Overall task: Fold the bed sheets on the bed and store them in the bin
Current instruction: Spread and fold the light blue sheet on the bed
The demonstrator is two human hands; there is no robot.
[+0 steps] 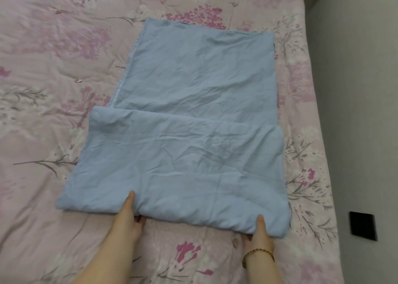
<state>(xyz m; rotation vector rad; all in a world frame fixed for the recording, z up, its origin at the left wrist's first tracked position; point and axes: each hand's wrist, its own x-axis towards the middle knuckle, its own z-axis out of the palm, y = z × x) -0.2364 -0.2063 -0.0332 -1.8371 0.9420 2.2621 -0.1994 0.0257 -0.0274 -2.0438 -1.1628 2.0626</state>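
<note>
Your left hand [129, 217] grips the near folded edge of the blue sheet [193, 111], thumb on top and fingers tucked beneath. Your right hand [259, 236], with a bracelet [258, 254] at the wrist, pinches the same edge further right in the same way. The sheet lies flat on the bed [53, 90], which is pink and flowered. A grey wall [355, 90] runs along the bed's right side and has a black square [363, 225] on it. The sheet is creased. Its near part is doubled over into a wider band, and a narrower single panel stretches away from you.
</note>
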